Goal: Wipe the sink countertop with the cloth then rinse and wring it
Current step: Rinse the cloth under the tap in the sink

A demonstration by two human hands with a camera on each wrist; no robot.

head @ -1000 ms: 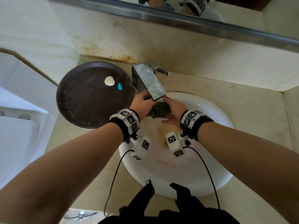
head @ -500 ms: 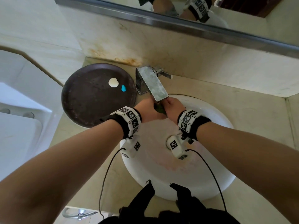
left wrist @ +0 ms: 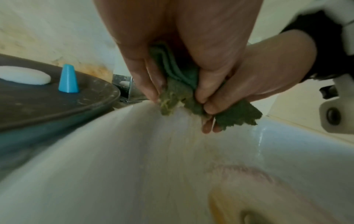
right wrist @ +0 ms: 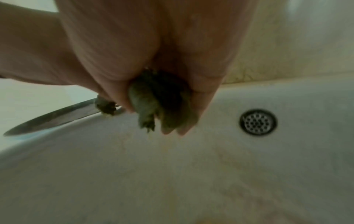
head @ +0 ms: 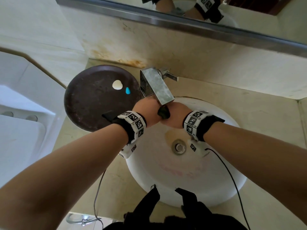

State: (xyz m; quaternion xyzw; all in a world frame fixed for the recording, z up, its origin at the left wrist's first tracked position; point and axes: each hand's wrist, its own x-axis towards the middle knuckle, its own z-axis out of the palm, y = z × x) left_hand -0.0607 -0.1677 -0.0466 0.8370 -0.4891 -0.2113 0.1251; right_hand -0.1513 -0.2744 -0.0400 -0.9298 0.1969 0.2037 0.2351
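A dark green cloth [head: 164, 112] is bunched between both fists over the white sink bowl [head: 216, 180], just under the square metal faucet [head: 157, 86]. My left hand [head: 146, 112] grips its left part; folds and a ragged corner of the cloth [left wrist: 178, 84] stick out below the fingers. My right hand [head: 177, 115] grips the other part, with a twisted wad of the cloth [right wrist: 151, 103] squeezed in its fist. Both hands are side by side and touching. No water stream shows from the faucet.
A dark round tray [head: 93, 100] sits left of the sink with a white soap piece [head: 117, 84] and a small blue cone [head: 127, 90]. The drain [head: 179, 146] has yellow staining around it. Beige countertop [head: 249, 113] surrounds the bowl; a mirror frame [head: 182, 25] runs above.
The cloth went from spread loosely under the faucet to a tight bunch. Both hands closed into fists round it and came together.
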